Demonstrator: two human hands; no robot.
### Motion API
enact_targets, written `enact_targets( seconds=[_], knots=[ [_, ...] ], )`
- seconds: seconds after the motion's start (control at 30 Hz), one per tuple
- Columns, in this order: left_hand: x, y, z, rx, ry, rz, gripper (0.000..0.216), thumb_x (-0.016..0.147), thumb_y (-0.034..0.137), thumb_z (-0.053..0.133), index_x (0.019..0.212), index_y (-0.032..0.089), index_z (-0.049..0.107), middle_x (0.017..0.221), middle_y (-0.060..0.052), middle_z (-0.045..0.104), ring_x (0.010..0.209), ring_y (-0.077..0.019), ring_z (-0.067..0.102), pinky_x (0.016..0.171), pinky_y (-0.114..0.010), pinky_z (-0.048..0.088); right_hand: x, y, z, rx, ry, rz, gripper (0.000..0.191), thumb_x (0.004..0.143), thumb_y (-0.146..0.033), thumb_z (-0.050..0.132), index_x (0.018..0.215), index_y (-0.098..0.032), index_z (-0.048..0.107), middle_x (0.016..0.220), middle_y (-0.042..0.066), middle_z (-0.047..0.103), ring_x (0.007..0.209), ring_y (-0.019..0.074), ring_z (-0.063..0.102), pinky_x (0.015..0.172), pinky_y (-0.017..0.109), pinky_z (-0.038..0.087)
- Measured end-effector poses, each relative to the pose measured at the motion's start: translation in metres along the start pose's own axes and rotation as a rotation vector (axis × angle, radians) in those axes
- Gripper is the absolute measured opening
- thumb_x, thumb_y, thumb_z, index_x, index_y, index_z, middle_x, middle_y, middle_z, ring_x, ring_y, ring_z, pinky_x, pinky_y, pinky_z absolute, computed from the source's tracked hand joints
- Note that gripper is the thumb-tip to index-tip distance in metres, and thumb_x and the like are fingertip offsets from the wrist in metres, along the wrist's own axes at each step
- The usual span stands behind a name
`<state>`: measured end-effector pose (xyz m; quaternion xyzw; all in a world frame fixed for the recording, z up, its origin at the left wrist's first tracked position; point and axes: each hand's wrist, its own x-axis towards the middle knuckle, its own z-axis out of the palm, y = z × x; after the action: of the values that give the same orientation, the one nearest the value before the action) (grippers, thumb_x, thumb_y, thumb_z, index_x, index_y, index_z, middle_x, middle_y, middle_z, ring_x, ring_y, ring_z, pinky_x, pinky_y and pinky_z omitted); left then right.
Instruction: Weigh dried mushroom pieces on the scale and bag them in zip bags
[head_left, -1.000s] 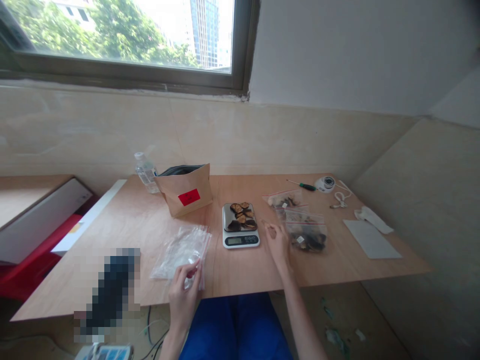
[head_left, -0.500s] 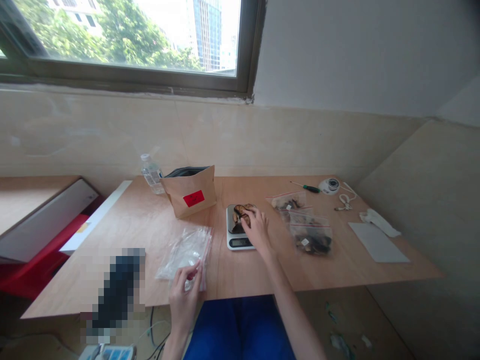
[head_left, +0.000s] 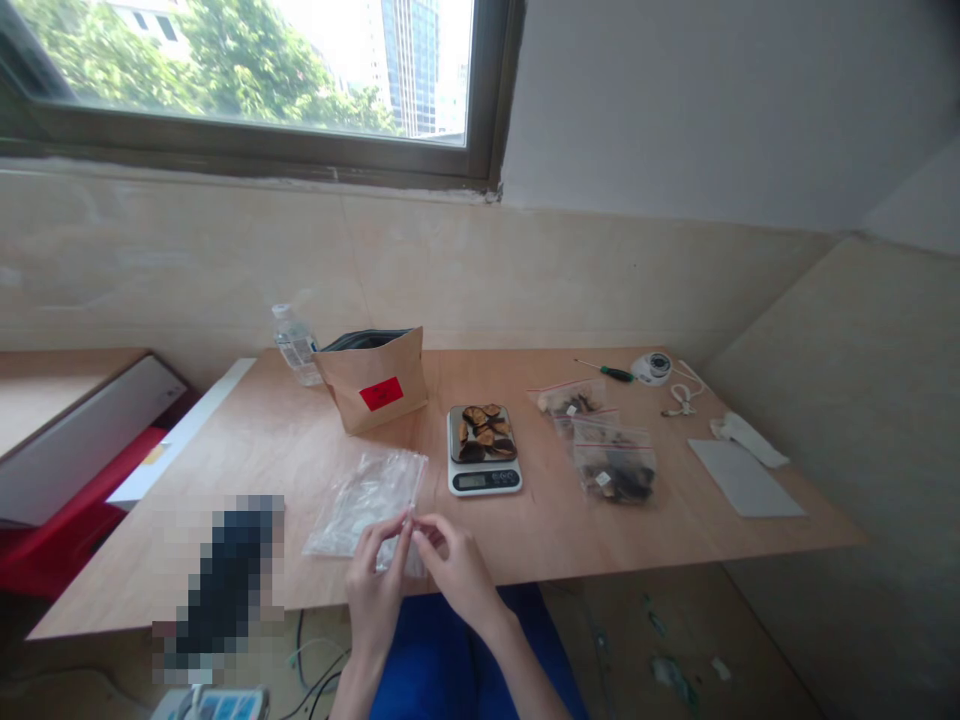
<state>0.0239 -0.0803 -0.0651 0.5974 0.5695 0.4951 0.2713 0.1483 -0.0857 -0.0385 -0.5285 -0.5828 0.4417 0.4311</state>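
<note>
Both my hands meet at the table's front edge over clear zip bags [head_left: 360, 503] lying flat. My left hand [head_left: 376, 580] pinches a zip bag's near right edge between thumb and fingers. Right beside it, my right hand [head_left: 459, 572] is closed at the same edge, its fingertips nearly touching the left ones. The bag part between the fingers is mostly hidden. Just beyond my hands stands a white kitchen scale [head_left: 486, 482]; brown dried slices [head_left: 487, 430], looking like mushroom, lie on its metal plate. The scale's readout is too small to read.
Behind the bags stand an open kraft pouch [head_left: 379, 395] with a red label and a plastic bottle [head_left: 296, 345]. Filled zip bags [head_left: 616, 470] lie right of the scale. Farther right are a screwdriver [head_left: 616, 374], a white camera [head_left: 651, 369] and a white sheet [head_left: 742, 478].
My right hand has left the dried slices on the scale and come down left to the zip bag beside my left hand. The slices now lie uncovered on the plate.
</note>
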Motion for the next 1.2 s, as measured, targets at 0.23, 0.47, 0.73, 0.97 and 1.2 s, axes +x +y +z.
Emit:
enact_targets(
  seconds=[0.23, 0.47, 0.73, 0.97, 1.2],
  knots=[
    [-0.005, 0.002, 0.001, -0.048, -0.026, -0.022, 0.025, 0.080, 0.039, 0.058, 0.097, 0.021, 0.064, 0.091, -0.004, 0.061, 0.082, -0.0180, 0.061, 0.073, -0.030, 0.050, 0.002, 0.002, -0.010, 0.154, 0.014, 0.093, 0.024, 0.082, -0.036, 0.058, 0.085, -0.015, 0.069, 0.081, 0.005, 0.070, 0.077, 0.0184, 0.064, 0.071, 0.026, 0.049],
    [0.000, 0.004, 0.001, -0.069, -0.031, -0.004, 0.022, 0.080, 0.040, 0.058, 0.087, 0.020, 0.064, 0.085, -0.003, 0.059, 0.077, -0.0172, 0.058, 0.067, -0.029, 0.049, 0.004, 0.009, -0.008, 0.228, 0.060, 0.133, 0.022, 0.076, -0.036, 0.064, 0.077, -0.014, 0.067, 0.073, 0.004, 0.068, 0.070, 0.0164, 0.061, 0.067, 0.025, 0.047],
    [0.004, 0.000, -0.001, -0.014, -0.012, -0.038, 0.022, 0.082, 0.042, 0.054, 0.081, 0.020, 0.056, 0.078, -0.002, 0.058, 0.075, -0.0174, 0.057, 0.069, -0.030, 0.046, 0.004, 0.016, -0.009, 0.308, 0.101, 0.135, 0.025, 0.077, -0.040, 0.062, 0.074, -0.015, 0.061, 0.067, 0.002, 0.063, 0.065, 0.0147, 0.058, 0.064, 0.025, 0.045],
    [0.014, -0.007, -0.006, 0.072, 0.125, -0.003, 0.020, 0.086, 0.040, 0.046, 0.081, 0.020, 0.048, 0.100, -0.009, 0.059, 0.097, -0.0224, 0.057, 0.080, -0.036, 0.045, 0.006, 0.045, -0.035, 0.255, 0.325, 0.151, 0.029, 0.076, -0.045, 0.060, 0.066, -0.019, 0.050, 0.058, -0.002, 0.055, 0.056, 0.0131, 0.054, 0.058, 0.025, 0.044],
    [0.036, 0.012, 0.011, 0.110, 0.191, 0.161, 0.010, 0.087, 0.027, 0.039, 0.079, 0.021, 0.041, 0.096, -0.007, 0.056, 0.098, -0.0205, 0.055, 0.084, -0.036, 0.042, 0.030, 0.057, -0.091, -0.292, 0.416, -0.177, 0.023, 0.083, -0.029, 0.053, 0.104, -0.021, 0.058, 0.108, 0.009, 0.057, 0.104, 0.0227, 0.053, 0.086, 0.037, 0.046]
  ],
)
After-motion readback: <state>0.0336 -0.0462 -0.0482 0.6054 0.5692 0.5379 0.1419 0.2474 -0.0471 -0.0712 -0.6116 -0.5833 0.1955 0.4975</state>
